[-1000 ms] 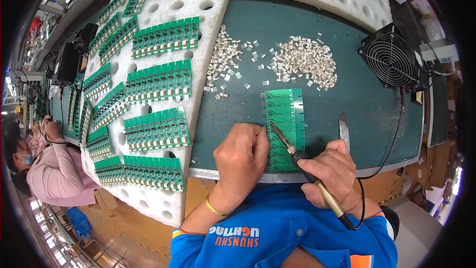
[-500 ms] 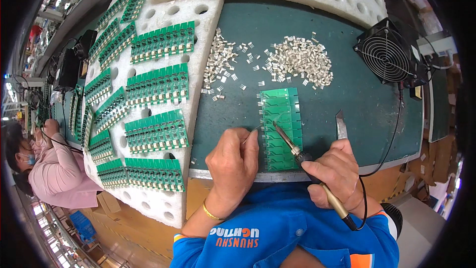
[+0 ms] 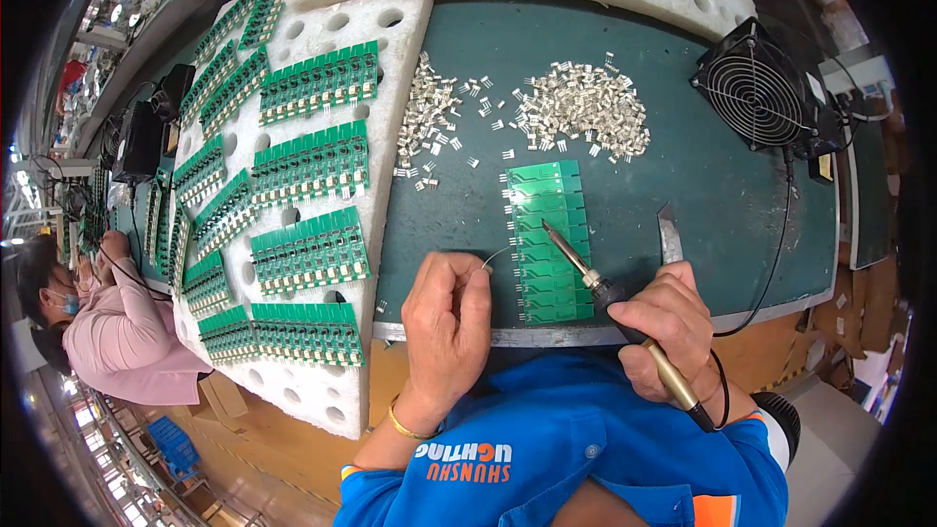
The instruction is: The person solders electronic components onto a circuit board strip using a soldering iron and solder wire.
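Observation:
A green circuit board panel lies on the bench in front of me, with small pin connectors along its left edge. My right hand is closed around a soldering iron, its tip over the upper middle of the panel. Between the thumb and fingers of my left hand, left of the panel, is a thin solder wire that reaches toward the panel's left edge. Whether the tip or the wire touches the board, I cannot tell. A knife blade shows just beyond my right hand, its lower end hidden.
Loose white connectors form a large pile and a smaller pile beyond the panel. Several filled boards rest on a white foam sheet at left. A black fan stands at right. Another person sits far left.
My left hand has drawn slightly back from the panel, and more wire shows beyond its fingers. The iron's tip sits slightly farther right over the board. The whole view has shifted a little.

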Demonstrator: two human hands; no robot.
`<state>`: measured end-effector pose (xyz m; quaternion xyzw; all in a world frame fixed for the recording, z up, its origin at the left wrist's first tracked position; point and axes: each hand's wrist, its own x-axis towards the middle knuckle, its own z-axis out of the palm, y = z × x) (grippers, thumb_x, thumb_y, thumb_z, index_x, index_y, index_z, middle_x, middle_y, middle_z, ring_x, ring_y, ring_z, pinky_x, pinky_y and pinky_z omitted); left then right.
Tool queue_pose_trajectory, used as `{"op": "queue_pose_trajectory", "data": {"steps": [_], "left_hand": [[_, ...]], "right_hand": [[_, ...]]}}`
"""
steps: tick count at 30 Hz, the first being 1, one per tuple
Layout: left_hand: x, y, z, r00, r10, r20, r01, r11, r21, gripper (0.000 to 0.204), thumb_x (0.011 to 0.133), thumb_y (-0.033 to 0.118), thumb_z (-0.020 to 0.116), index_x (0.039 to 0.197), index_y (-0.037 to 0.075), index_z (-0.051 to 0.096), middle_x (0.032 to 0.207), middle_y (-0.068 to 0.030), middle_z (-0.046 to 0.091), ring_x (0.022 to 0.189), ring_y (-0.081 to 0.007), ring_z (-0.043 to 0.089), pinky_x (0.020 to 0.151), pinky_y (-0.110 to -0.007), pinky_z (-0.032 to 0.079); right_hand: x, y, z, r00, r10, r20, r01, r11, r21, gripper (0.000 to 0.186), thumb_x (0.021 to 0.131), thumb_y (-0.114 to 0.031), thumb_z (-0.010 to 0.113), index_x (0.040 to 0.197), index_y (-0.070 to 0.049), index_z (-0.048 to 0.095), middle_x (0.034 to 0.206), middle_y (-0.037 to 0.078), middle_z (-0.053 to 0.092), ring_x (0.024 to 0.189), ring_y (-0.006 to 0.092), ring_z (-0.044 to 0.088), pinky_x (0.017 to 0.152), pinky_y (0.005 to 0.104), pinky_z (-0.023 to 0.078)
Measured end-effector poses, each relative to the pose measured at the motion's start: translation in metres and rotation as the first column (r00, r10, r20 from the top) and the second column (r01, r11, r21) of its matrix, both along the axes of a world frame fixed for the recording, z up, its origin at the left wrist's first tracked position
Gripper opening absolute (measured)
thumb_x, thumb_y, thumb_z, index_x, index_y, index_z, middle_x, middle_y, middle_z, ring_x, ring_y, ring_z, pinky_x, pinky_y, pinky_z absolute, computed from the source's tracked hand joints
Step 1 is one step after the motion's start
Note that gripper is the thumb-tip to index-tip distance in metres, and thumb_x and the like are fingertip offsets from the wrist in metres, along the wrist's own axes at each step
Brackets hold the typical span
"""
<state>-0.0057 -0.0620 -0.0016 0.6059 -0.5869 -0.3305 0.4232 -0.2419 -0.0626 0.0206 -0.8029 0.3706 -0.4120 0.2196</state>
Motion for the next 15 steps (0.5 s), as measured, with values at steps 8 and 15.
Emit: {"op": "queue_pose_trajectory", "data": {"steps": [8,15], "left_hand": [[-0.0042,-0.0014,-0.0006,0.972,0.003,0.237,0.033,0.988,-0.149,0.007,0.083,-0.004,0.074,0.085,0.0,0.068,0.073,-0.0096,0.06,0.063,-0.0187,0.057,0.057,-0.031,0.045],[-0.0086,-0.0024,-0.0039,0.952,0.061,0.301,0.002,0.979,-0.204,0.008,0.079,-0.002,0.077,0.082,0.003,0.071,0.066,-0.0083,0.059,0.055,-0.0183,0.057,0.05,-0.031,0.044]], "right_hand": [[0.0037,0.0011,-0.0002,1.0,0.029,-0.007,-0.028,0.999,0.026,0.031,0.087,-0.027,0.075,0.103,-0.001,0.068,0.072,0.007,0.065,0.057,0.0216,0.057,0.063,0.0369,0.038],[0.0074,0.0,0.0008,0.999,0.031,-0.025,-0.03,0.999,0.04,0.029,0.086,-0.025,0.075,0.101,-0.001,0.069,0.071,0.007,0.065,0.057,0.0219,0.057,0.063,0.0369,0.039]]}}
